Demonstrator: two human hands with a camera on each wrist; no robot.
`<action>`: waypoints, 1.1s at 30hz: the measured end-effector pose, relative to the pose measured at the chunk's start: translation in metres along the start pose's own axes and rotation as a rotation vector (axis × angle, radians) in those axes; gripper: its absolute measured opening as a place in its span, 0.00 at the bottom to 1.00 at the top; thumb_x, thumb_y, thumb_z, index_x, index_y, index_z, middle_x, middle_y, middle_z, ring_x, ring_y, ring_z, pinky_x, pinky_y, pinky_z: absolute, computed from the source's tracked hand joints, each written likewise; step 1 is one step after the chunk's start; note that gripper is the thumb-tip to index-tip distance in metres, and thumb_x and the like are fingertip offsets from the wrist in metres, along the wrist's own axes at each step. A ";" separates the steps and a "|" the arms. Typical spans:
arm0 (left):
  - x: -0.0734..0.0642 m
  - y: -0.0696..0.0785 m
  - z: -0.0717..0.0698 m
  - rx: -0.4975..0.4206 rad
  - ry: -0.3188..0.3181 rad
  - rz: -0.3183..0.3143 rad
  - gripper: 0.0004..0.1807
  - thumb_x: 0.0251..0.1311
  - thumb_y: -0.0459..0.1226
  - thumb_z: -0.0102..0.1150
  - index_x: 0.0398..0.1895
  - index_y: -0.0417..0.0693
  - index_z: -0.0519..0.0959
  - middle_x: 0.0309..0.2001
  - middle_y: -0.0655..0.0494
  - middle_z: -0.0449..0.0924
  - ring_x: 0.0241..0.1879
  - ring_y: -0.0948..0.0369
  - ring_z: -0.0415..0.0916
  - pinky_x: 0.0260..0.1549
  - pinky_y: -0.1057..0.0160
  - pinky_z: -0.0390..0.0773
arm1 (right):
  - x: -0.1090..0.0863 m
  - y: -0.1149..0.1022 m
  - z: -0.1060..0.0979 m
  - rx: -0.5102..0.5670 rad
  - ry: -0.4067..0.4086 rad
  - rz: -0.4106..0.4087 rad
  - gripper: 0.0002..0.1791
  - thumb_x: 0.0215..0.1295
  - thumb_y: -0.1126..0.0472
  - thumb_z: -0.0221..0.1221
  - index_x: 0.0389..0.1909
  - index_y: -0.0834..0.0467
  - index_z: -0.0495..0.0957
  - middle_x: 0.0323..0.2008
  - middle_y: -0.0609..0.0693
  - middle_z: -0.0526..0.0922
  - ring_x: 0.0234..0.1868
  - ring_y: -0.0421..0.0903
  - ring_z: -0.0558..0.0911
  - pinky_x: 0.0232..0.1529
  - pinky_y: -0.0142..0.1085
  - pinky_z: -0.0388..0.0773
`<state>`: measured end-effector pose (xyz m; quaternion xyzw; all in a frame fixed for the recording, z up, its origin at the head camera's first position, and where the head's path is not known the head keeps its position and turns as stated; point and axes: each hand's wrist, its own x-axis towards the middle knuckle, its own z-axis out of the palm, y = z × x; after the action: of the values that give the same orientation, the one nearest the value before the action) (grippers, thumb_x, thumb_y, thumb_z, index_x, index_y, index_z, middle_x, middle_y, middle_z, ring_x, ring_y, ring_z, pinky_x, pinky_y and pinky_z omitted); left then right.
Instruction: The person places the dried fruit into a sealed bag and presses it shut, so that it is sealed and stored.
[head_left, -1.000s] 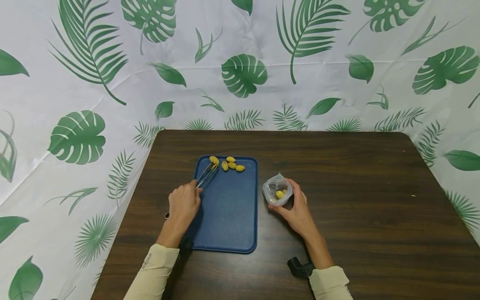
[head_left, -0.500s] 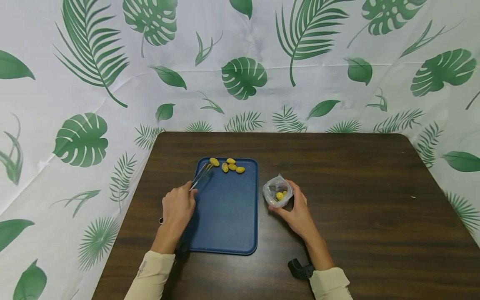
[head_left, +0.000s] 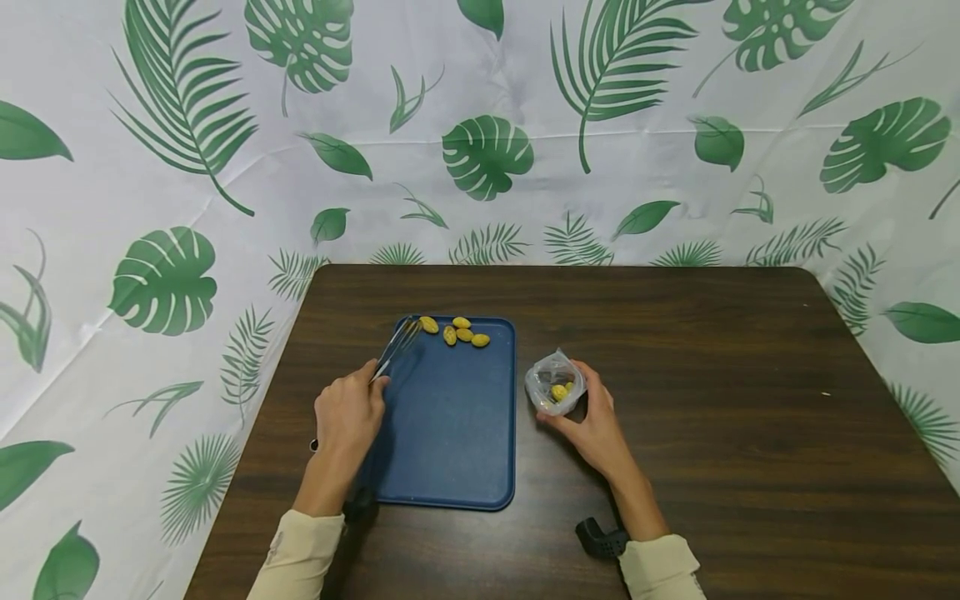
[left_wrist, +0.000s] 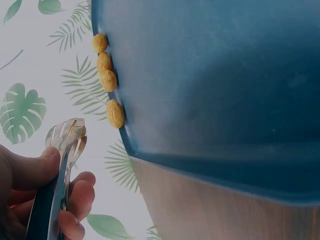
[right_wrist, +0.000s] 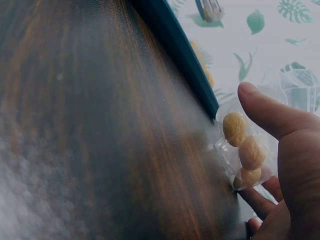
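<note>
Left hand (head_left: 347, 417) grips slotted metal tongs (left_wrist: 63, 170), tips over tray's far left corner. Right hand (head_left: 592, 425) curled round clear plastic bag (head_left: 557, 365), yellow ovals (head_left: 559, 391) inside, just right of blue tray (head_left: 450, 425). Five speckled yellow ovals (head_left: 464, 334) at tray's far edge.

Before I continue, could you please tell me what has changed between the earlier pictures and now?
The left hand moved to the left, carrying the metal tongs away from the yellow pieces along the tray's far edge. Nothing was visibly let go. The right hand kept its hold on the clear plastic bag; the yellow pieces and the blue tray stayed in place.
</note>
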<state>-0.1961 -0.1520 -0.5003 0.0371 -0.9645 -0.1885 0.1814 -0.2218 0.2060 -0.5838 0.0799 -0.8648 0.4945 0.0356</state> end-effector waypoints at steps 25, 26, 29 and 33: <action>-0.005 0.011 -0.011 -0.076 0.072 0.052 0.18 0.67 0.40 0.66 0.55 0.39 0.85 0.43 0.37 0.89 0.32 0.36 0.86 0.28 0.37 0.80 | 0.001 0.001 0.000 -0.007 0.006 -0.019 0.55 0.52 0.52 0.79 0.77 0.52 0.58 0.71 0.57 0.70 0.73 0.65 0.63 0.69 0.68 0.56; -0.005 0.012 -0.011 -0.081 0.078 0.056 0.18 0.66 0.40 0.67 0.55 0.39 0.85 0.42 0.37 0.89 0.32 0.37 0.86 0.27 0.37 0.80 | 0.001 0.001 0.000 -0.006 0.006 -0.018 0.55 0.52 0.52 0.79 0.77 0.52 0.58 0.71 0.57 0.70 0.73 0.65 0.63 0.69 0.68 0.56; -0.006 0.013 -0.011 -0.092 0.094 0.074 0.18 0.65 0.39 0.68 0.54 0.39 0.86 0.41 0.38 0.90 0.31 0.37 0.86 0.27 0.37 0.80 | 0.001 0.001 0.000 -0.006 0.006 -0.017 0.55 0.52 0.52 0.79 0.77 0.51 0.58 0.71 0.57 0.70 0.73 0.65 0.63 0.69 0.68 0.56; -0.007 0.016 -0.010 -0.100 0.108 0.100 0.17 0.64 0.38 0.69 0.53 0.39 0.86 0.41 0.38 0.90 0.31 0.38 0.87 0.26 0.38 0.80 | 0.001 0.001 0.000 -0.003 0.006 -0.012 0.55 0.52 0.52 0.79 0.77 0.51 0.58 0.71 0.56 0.70 0.73 0.64 0.62 0.69 0.68 0.56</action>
<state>-0.1861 -0.1395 -0.4877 -0.0099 -0.9434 -0.2248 0.2438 -0.2226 0.2067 -0.5849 0.0835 -0.8650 0.4931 0.0415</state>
